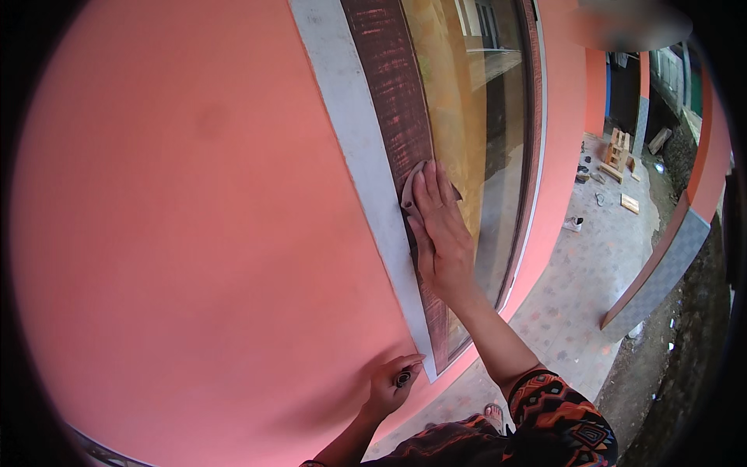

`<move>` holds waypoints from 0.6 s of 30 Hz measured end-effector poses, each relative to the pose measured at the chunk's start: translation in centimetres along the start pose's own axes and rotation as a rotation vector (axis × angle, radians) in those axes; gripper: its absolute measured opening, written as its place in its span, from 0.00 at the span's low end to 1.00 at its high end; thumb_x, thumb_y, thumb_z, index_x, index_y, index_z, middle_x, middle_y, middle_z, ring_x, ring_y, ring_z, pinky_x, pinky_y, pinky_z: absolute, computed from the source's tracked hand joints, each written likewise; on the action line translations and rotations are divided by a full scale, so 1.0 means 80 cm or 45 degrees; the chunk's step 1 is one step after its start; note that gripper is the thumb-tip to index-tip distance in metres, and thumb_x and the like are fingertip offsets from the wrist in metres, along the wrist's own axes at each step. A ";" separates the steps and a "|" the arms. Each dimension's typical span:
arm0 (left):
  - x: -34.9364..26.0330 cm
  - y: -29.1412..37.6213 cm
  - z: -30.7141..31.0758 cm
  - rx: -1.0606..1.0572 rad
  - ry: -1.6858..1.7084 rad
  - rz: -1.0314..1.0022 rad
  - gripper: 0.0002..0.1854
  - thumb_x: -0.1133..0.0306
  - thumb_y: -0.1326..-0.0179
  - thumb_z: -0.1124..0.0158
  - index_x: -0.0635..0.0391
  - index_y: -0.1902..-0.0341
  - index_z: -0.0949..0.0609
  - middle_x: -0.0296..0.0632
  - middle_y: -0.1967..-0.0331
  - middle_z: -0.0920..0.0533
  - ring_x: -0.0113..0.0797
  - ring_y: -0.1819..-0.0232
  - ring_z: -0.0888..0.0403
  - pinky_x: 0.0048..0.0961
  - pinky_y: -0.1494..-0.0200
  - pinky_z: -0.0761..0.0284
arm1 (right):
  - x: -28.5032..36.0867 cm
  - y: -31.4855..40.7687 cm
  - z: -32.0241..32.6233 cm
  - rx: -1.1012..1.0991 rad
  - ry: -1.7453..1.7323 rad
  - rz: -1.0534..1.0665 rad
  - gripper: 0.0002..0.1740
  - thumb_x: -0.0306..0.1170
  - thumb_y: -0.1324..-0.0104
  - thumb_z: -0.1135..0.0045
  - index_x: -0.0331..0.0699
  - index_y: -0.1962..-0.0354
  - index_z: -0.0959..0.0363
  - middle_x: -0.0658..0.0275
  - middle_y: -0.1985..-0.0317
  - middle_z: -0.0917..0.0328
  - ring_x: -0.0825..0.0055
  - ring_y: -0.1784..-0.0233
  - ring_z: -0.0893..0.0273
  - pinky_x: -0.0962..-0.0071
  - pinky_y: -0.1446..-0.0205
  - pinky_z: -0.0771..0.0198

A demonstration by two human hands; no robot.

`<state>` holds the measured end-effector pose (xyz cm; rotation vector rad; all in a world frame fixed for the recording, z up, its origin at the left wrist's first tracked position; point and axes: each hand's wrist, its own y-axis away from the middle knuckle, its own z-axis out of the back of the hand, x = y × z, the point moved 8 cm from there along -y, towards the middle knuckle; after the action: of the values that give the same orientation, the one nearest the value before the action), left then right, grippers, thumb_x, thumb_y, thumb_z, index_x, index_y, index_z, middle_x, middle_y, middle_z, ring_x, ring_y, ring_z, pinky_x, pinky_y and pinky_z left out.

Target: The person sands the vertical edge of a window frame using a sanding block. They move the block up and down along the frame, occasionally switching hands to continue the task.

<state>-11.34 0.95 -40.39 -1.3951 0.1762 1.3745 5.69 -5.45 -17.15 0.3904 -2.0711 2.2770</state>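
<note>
My right hand (pixel 442 233) presses a folded sheet (pixel 410 187), greyish-brown and perhaps sandpaper, flat on the dark reddish-brown window frame (pixel 392 87). The frame's surface shows worn, scratched streaks. Beside it is the window glass (pixel 502 134), with reflections in it. A whitish border strip (pixel 356 128) runs between the frame and the pink wall (pixel 204 233). Lower down, my left hand (pixel 397 379) is curled around a small dark rolled item (pixel 402 378), its fingertips at the strip's lower end. What the rolled item is cannot be told.
The tiled porch floor (pixel 560 303) runs along the wall at the right. Farther off are a small wooden stool (pixel 617 149), a wooden board (pixel 629 203), sandals and a shoe (pixel 573 224). A curved, tiled low pillar base (pixel 671 262) edges the porch beside bare ground.
</note>
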 end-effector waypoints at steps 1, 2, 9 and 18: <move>-0.013 -0.011 0.004 0.011 -0.018 -0.030 0.17 0.76 0.27 0.30 0.63 0.37 0.15 0.40 0.70 0.19 0.28 0.69 0.24 0.28 0.64 0.27 | 0.000 -0.009 0.001 -0.008 0.020 0.004 0.36 0.17 0.26 0.40 0.31 0.22 0.34 0.46 0.18 0.36 0.44 0.12 0.42 0.51 0.14 0.38; -0.028 -0.020 0.011 0.021 -0.035 -0.059 0.19 0.77 0.27 0.31 0.64 0.35 0.16 0.39 0.69 0.20 0.29 0.69 0.25 0.28 0.63 0.28 | 0.001 -0.016 0.002 -0.014 0.038 0.008 0.38 0.17 0.27 0.39 0.32 0.21 0.36 0.47 0.17 0.37 0.45 0.13 0.41 0.50 0.14 0.37; -0.059 -0.045 0.060 -0.097 0.077 -0.268 0.20 0.81 0.29 0.37 0.64 0.34 0.23 0.37 0.68 0.23 0.28 0.69 0.27 0.28 0.62 0.28 | -0.002 0.002 -0.010 -0.001 -0.001 0.108 0.40 0.17 0.28 0.40 0.33 0.19 0.38 0.47 0.16 0.40 0.47 0.12 0.43 0.51 0.13 0.38; -0.082 -0.029 0.072 -0.322 -0.232 -0.203 0.15 0.78 0.31 0.30 0.62 0.42 0.17 0.37 0.70 0.18 0.24 0.71 0.23 0.22 0.65 0.26 | 0.000 0.004 -0.005 0.003 -0.059 0.034 0.33 0.13 0.25 0.45 0.31 0.24 0.30 0.46 0.19 0.33 0.47 0.12 0.42 0.54 0.13 0.38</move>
<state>-15.20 2.44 -32.37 -1.4462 -0.2314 1.4161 5.53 -5.10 -17.48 0.4221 -2.1076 2.3067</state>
